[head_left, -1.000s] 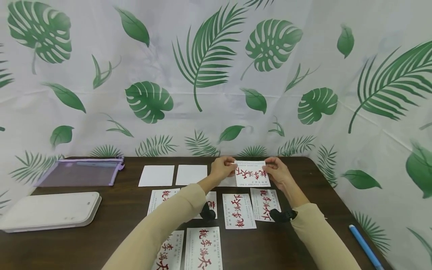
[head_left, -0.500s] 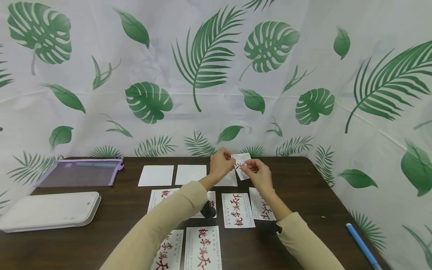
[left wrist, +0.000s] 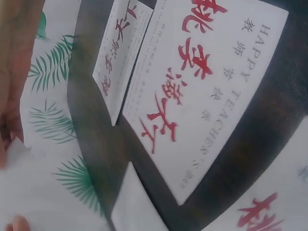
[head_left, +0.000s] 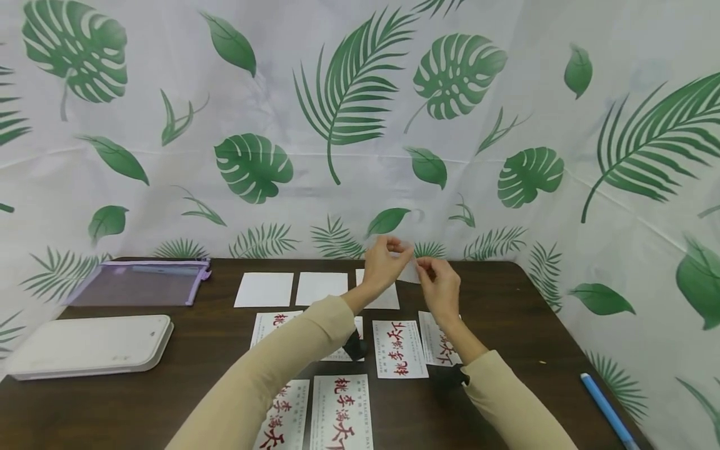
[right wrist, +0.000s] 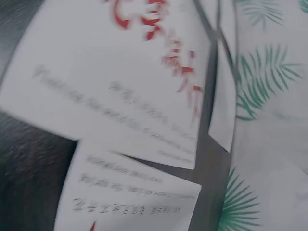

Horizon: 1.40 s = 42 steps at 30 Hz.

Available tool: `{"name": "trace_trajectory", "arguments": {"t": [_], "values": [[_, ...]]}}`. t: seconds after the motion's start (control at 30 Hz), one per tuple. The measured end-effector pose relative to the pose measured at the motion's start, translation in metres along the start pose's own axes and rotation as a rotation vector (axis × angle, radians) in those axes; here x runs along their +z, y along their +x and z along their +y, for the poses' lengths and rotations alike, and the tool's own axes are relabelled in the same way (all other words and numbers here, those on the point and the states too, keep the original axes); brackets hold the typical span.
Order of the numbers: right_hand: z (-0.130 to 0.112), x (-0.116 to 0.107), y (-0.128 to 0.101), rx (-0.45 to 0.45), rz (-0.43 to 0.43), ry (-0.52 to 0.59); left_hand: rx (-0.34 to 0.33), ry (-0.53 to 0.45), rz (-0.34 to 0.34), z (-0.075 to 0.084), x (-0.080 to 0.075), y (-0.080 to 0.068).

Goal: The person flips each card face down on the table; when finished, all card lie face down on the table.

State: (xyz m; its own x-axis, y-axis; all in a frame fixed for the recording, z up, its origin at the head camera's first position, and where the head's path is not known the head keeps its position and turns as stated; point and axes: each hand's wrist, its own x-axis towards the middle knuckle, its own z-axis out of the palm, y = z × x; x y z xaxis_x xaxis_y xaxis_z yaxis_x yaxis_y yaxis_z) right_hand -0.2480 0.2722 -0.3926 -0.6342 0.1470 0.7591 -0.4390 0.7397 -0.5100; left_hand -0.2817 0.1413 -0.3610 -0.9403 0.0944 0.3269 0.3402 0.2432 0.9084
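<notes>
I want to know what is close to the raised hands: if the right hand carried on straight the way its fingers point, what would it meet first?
Probably the left hand: the right hand points up and left at it, both pinching a small card. Beyond is the leaf-print curtain; depth is unclear.

Improvised tabletop work station, not a furnished room. A leaf-printed white cloth [head_left: 349, 112] hangs as a backdrop behind and beside a dark wooden table [head_left: 506, 294]. Stationery lies on the surface: printed cards [head_left: 399, 349], a mesh zip pouch [head_left: 135, 284], a blue pen [head_left: 610, 409].
</notes>
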Motion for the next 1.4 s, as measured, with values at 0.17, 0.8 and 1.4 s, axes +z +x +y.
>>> {"name": "trace_trajectory", "arguments": {"t": [0.17,0.8,1.4], "values": [[0.008,-0.009,0.009,0.237,0.002,0.006,-0.050,-0.031,0.095,-0.011,0.002,0.002],[0.055,-0.025,0.004,0.638,-0.135,-0.017,-0.251,0.096,0.042,-0.044,0.027,-0.024],[0.088,-0.026,-0.007,0.672,-0.348,-0.182,-0.214,0.545,-0.142,-0.052,0.045,-0.020]]}}
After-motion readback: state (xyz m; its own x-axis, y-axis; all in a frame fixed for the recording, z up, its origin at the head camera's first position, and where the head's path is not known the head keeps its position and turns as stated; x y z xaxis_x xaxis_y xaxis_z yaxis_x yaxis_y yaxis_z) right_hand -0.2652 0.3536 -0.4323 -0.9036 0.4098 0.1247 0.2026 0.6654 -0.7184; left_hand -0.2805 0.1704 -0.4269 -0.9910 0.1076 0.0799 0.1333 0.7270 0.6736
